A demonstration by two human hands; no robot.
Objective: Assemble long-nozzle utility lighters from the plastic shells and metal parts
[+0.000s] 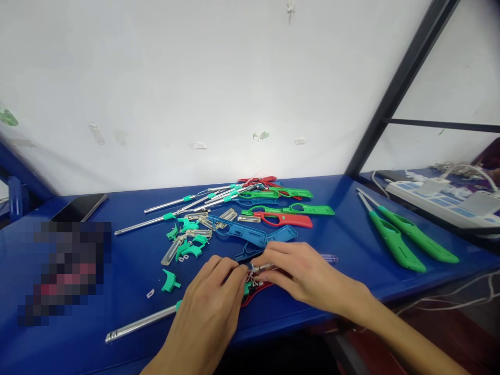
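My left hand (213, 297) is closed over the middle of an opened gas lighter, its fingertips close to thin wires and a teal piece (247, 288). From under this hand the lighter's silvery metal tube (142, 322) points left, and its red handle shell (255, 296) shows between the hands. With thumb and fingers my right hand (304, 271) pinches a small part with a silvery metal end (261, 267); the rest of it is hidden by the fingers. Both hands' fingertips almost meet at the wires. Behind the right hand a clear purple handle (330, 258) sticks out, perhaps a screwdriver's.
Loose teal triggers (170, 281), clear fuel tanks (172, 251), metal tubes (142, 225) and blue (242, 230), green (308, 209) and red shells (289, 219) lie beyond my hands. Two whole green lighters (396, 239), a power strip (437, 200) and a phone (80, 207) flank them.
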